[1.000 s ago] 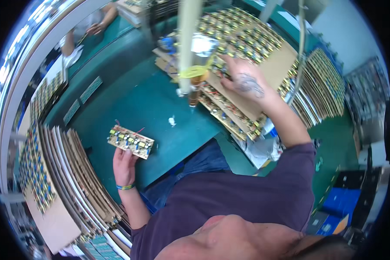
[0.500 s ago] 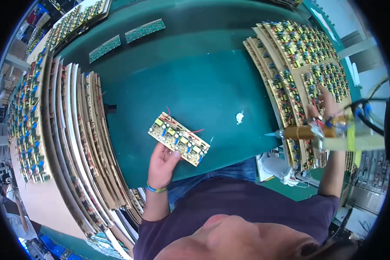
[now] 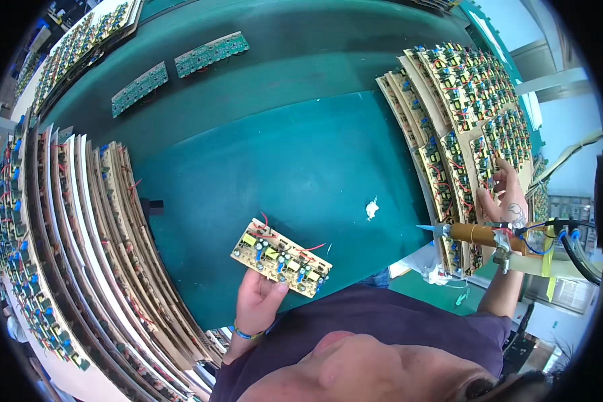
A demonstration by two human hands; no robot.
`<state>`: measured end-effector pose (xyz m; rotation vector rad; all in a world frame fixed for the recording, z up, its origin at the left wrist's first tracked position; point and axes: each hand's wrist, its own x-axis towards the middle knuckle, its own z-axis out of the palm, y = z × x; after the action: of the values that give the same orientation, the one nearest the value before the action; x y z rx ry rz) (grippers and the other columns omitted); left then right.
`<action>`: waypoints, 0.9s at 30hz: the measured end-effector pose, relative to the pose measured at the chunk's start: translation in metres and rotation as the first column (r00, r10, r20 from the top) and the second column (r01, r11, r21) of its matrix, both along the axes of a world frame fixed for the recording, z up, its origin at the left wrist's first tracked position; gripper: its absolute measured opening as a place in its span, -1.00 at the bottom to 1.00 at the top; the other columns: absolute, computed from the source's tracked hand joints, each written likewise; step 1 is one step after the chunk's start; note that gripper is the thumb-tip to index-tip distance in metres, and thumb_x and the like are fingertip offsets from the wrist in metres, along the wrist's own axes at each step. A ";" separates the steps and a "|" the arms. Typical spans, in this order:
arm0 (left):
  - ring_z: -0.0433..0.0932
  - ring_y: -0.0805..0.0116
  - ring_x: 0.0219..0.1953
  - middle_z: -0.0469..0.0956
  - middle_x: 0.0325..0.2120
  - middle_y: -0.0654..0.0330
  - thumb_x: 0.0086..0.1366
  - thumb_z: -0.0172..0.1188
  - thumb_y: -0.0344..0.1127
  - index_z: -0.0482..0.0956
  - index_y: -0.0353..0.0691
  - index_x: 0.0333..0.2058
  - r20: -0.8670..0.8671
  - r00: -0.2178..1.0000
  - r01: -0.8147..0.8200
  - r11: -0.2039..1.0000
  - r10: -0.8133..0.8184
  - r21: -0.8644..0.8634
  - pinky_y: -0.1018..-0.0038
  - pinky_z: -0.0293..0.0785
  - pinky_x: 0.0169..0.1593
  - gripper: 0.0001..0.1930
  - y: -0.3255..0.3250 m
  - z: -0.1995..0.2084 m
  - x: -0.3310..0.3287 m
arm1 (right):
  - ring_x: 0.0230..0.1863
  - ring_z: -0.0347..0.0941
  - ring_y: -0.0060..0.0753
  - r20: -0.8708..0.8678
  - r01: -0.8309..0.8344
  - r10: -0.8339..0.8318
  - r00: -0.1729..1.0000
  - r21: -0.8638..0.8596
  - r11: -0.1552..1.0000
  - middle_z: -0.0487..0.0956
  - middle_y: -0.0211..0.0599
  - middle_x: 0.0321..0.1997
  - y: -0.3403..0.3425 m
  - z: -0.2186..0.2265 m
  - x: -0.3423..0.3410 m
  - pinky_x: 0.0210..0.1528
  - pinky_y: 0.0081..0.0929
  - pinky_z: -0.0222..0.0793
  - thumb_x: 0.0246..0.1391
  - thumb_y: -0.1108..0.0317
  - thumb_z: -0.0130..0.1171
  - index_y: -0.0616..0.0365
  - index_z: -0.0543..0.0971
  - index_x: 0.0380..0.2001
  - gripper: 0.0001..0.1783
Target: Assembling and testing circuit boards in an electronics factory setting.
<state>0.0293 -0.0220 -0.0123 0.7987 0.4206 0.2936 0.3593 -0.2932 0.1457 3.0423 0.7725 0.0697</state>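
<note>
Your left hand [image 3: 260, 299] grips a populated circuit board [image 3: 281, 258] at six o'clock over the green tabletop [image 3: 295, 154]; your right hand [image 3: 502, 201], fingers loose, touches stacked boards [image 3: 462, 120] at three o'clock. The soldering iron [image 3: 472, 232] waits beside it; no soldering is under way yet.

Circuit board [image 3: 281, 258] on table [image 3: 301, 154] — between board stacks [image 3: 100, 254]

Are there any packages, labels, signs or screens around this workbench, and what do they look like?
No clear packages, signs or screens show. The nearest things:
Yellow tag: on the hanging tool at right, a narrow strip beside the right hand.
Pale panel: lower right edge, rectangular, greyish, too blurred to tell its kind.
Cardboard sheets: stacked left of the green mat, brown and white, carrying circuit boards; the left hand holds one board.
</note>
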 end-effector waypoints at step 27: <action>0.34 0.29 0.12 0.33 0.07 0.04 0.22 0.02 -0.60 0.14 -0.46 0.15 0.005 0.995 -0.102 0.986 0.103 0.135 0.36 0.23 0.20 -0.48 -0.007 -0.002 0.003 | -0.10 0.40 -0.38 0.120 -0.036 -0.077 0.990 0.732 0.680 0.40 -0.15 -0.01 -0.088 -0.003 -0.014 -0.06 -0.46 0.35 0.08 0.41 0.13 0.14 0.23 0.20 -0.40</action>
<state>0.0322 -0.0290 -0.0146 0.9110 0.4479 0.4206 0.3449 -0.3807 0.1422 3.7199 0.8600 0.7837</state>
